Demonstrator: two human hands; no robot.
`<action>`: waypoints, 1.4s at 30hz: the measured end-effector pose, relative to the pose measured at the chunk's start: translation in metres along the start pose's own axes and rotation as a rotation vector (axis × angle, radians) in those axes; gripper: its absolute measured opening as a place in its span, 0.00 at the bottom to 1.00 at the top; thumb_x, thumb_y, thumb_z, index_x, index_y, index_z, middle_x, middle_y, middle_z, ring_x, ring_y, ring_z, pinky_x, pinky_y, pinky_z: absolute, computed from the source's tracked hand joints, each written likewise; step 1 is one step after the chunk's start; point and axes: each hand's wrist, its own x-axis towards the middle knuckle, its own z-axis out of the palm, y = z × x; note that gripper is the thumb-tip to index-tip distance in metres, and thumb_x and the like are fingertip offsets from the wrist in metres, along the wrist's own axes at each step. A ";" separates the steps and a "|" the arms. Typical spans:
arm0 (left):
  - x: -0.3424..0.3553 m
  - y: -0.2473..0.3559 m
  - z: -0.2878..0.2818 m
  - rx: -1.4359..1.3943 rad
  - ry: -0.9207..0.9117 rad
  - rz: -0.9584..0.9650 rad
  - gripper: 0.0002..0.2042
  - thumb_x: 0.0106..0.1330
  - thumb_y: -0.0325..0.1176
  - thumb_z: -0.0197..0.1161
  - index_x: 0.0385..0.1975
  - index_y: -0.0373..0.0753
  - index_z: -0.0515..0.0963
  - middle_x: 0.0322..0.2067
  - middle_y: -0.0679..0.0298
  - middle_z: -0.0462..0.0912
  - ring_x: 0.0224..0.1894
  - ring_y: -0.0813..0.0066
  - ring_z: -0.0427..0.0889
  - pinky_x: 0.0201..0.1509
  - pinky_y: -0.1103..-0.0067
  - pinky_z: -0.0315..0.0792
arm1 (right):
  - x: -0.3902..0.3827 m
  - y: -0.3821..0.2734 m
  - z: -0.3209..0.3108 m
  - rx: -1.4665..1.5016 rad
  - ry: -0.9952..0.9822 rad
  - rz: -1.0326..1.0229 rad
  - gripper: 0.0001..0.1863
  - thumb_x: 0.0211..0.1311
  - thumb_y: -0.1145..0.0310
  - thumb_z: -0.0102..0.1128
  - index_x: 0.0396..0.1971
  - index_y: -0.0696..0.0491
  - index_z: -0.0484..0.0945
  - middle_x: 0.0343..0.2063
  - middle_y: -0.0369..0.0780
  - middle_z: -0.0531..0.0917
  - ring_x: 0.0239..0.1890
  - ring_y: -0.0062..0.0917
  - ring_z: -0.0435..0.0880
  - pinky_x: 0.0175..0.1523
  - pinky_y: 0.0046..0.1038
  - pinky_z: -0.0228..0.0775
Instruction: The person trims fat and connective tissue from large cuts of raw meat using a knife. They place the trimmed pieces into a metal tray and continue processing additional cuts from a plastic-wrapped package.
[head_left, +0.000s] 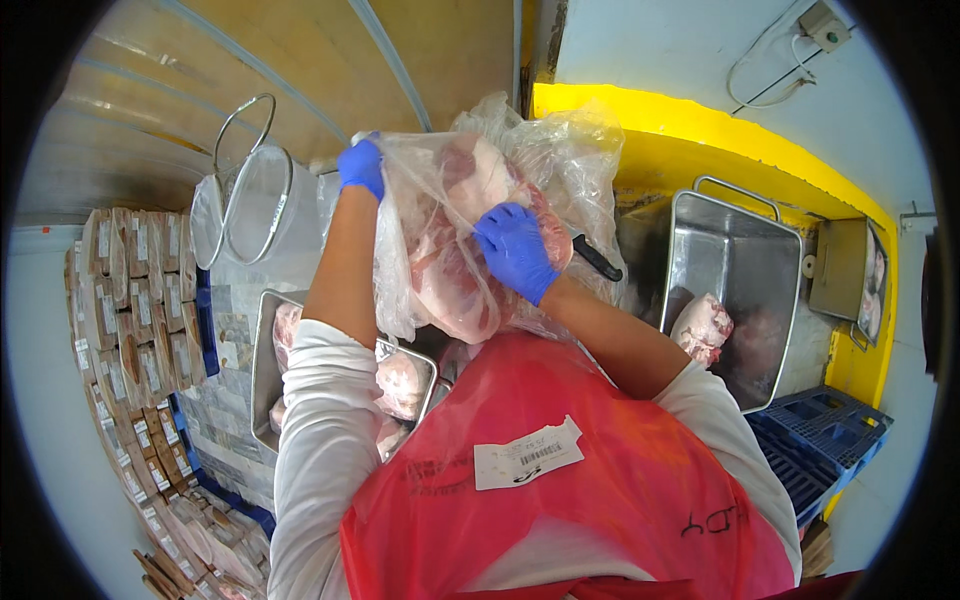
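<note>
Meat [452, 272] lies beneath the right grip [515, 250], closure unclear, beside the left grip [362, 168] clamped on clear bag [402, 182].

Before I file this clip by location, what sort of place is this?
Probably a meat-packing room: raw meat partly under clear plastic, a black-handled knife, and metal bins holding more cuts.

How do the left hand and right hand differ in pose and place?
The left hand is closed on an edge of the clear plastic bag, while the right hand lies over raw meat. The right hand is near the black knife handle; the left hand is farther away. Both wear blue gloves.
</note>
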 end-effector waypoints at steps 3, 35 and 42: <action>0.023 -0.009 -0.023 -0.056 0.025 -0.094 0.09 0.64 0.34 0.65 0.39 0.37 0.82 0.31 0.65 0.81 0.32 0.74 0.77 0.37 0.75 0.72 | -0.013 -0.003 -0.004 0.397 0.028 0.046 0.08 0.64 0.64 0.58 0.33 0.53 0.81 0.30 0.46 0.83 0.37 0.46 0.81 0.47 0.46 0.72; -0.090 -0.037 -0.221 0.427 -0.132 -0.325 0.17 0.64 0.48 0.69 0.45 0.47 0.80 0.25 0.74 0.71 0.22 0.86 0.67 0.20 0.84 0.61 | -0.078 0.031 -0.014 -0.153 -0.066 0.495 0.14 0.62 0.55 0.63 0.31 0.52 0.81 0.28 0.46 0.84 0.29 0.42 0.85 0.36 0.40 0.77; -0.151 -0.064 -0.182 0.637 -0.204 -0.163 0.30 0.59 0.56 0.71 0.51 0.38 0.77 0.27 0.62 0.79 0.26 0.73 0.78 0.27 0.75 0.71 | -0.072 0.015 -0.029 0.415 0.050 0.635 0.10 0.63 0.63 0.61 0.29 0.55 0.81 0.24 0.45 0.84 0.24 0.39 0.81 0.34 0.35 0.74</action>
